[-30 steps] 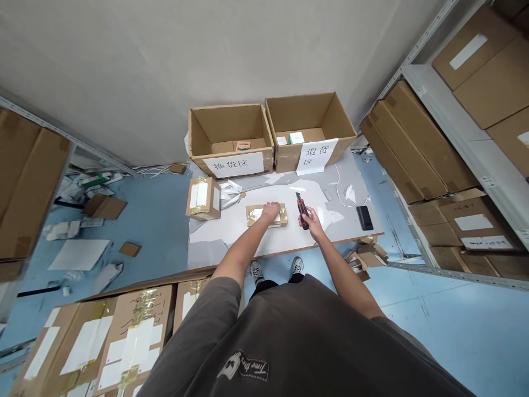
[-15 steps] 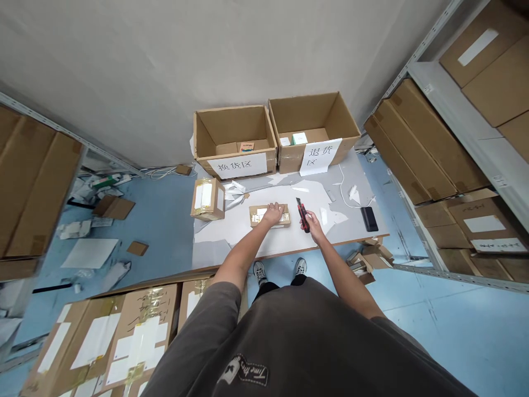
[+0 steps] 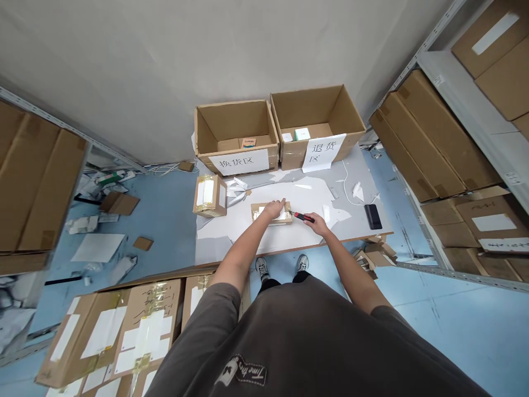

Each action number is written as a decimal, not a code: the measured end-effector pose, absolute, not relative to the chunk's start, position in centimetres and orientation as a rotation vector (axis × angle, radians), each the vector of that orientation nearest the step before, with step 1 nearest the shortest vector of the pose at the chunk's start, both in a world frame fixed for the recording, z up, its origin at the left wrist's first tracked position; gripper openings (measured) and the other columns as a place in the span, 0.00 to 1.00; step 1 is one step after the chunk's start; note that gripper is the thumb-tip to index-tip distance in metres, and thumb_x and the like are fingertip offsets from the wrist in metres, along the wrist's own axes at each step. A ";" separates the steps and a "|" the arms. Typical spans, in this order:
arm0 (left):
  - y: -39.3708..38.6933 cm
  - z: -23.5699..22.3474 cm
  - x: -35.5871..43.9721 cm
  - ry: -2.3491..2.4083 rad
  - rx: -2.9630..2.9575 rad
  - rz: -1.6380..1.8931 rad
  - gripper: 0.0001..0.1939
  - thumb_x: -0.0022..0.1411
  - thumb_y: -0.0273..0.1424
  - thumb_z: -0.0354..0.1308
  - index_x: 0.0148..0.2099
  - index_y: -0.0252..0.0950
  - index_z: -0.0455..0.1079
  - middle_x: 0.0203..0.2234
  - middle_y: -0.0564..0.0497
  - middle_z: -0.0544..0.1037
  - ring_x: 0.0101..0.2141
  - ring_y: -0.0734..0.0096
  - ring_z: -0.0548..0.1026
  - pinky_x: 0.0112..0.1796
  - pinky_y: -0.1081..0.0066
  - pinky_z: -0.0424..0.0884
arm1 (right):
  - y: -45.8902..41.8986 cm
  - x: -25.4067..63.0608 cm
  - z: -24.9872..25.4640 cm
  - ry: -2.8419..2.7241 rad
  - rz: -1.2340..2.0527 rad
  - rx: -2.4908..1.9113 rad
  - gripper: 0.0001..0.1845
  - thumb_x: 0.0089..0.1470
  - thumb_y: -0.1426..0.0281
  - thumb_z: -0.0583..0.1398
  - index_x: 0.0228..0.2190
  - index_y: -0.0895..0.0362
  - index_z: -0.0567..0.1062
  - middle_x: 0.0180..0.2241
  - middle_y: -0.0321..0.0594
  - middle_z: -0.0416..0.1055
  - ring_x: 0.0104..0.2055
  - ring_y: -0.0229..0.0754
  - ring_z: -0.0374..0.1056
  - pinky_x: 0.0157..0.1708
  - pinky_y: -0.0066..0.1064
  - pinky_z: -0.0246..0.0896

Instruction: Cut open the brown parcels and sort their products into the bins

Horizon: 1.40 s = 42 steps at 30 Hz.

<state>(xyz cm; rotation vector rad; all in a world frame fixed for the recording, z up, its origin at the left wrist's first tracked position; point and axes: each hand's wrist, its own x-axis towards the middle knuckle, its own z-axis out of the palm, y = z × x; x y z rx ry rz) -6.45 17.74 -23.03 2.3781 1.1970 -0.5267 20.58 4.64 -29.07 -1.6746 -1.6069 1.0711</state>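
Observation:
A small taped cardboard box with a white label lies flat on the table. My left hand bears down on its top and grips it, one finger stretched toward the far edge. In my right hand is a red and black box cutter, fingers wrapped round its handle. The cutter points left, its tip at the box's right end; whether the blade touches the tape I cannot tell.
Two large open cartons, one left and one right, stand along the table's back with small boxes inside. A taped carton sits at left, a black phone-like device at right. Shelves and stacked boxes flank the table.
My right hand has swung the box cutter from pointing away to pointing left and brought its tip to the small box. My left hand stays on the box.

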 end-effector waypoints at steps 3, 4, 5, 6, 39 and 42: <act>17.9 -22.4 -6.6 1.177 2.328 -0.518 0.40 0.65 0.17 0.57 0.76 0.36 0.54 0.58 0.34 0.77 0.58 0.51 0.78 0.56 0.60 0.74 | 5.4 20.9 -28.8 -1.774 1.007 -1.694 0.20 0.61 0.55 0.68 0.52 0.50 0.85 0.46 0.47 0.81 0.51 0.56 0.74 0.56 0.48 0.69; 17.8 -22.2 -6.6 1.174 2.320 -0.504 0.38 0.66 0.18 0.57 0.75 0.37 0.55 0.58 0.35 0.77 0.57 0.51 0.78 0.56 0.60 0.74 | 5.7 20.9 -28.7 -1.816 0.986 -1.706 0.19 0.62 0.58 0.68 0.52 0.50 0.85 0.46 0.47 0.80 0.51 0.56 0.74 0.56 0.48 0.69; 17.7 -22.2 -6.6 1.171 2.316 -0.490 0.37 0.66 0.18 0.58 0.74 0.37 0.56 0.57 0.35 0.77 0.57 0.51 0.78 0.56 0.59 0.74 | 5.9 20.8 -28.6 -1.853 0.963 -1.721 0.19 0.63 0.59 0.67 0.53 0.50 0.85 0.46 0.47 0.80 0.51 0.57 0.73 0.56 0.48 0.68; 17.6 -22.1 -6.6 1.170 2.318 -0.481 0.36 0.66 0.19 0.58 0.73 0.37 0.56 0.57 0.35 0.77 0.58 0.51 0.78 0.57 0.59 0.73 | 6.0 20.8 -28.6 -1.885 0.936 -1.737 0.19 0.63 0.60 0.67 0.53 0.50 0.85 0.47 0.48 0.80 0.50 0.57 0.72 0.55 0.48 0.68; 16.1 -22.9 -6.8 1.202 2.351 -0.397 0.37 0.66 0.19 0.54 0.75 0.38 0.57 0.58 0.37 0.76 0.58 0.53 0.76 0.60 0.59 0.68 | 7.6 20.6 -28.7 -2.054 0.676 -1.848 0.21 0.65 0.66 0.63 0.58 0.52 0.81 0.51 0.51 0.77 0.51 0.59 0.66 0.52 0.47 0.62; 15.9 -22.8 -7.0 1.216 2.335 -0.362 0.37 0.66 0.19 0.55 0.75 0.37 0.57 0.58 0.36 0.76 0.59 0.52 0.75 0.61 0.58 0.68 | 7.6 20.6 -28.6 -2.060 0.679 -1.839 0.22 0.66 0.65 0.62 0.58 0.53 0.81 0.51 0.52 0.77 0.51 0.59 0.66 0.52 0.47 0.62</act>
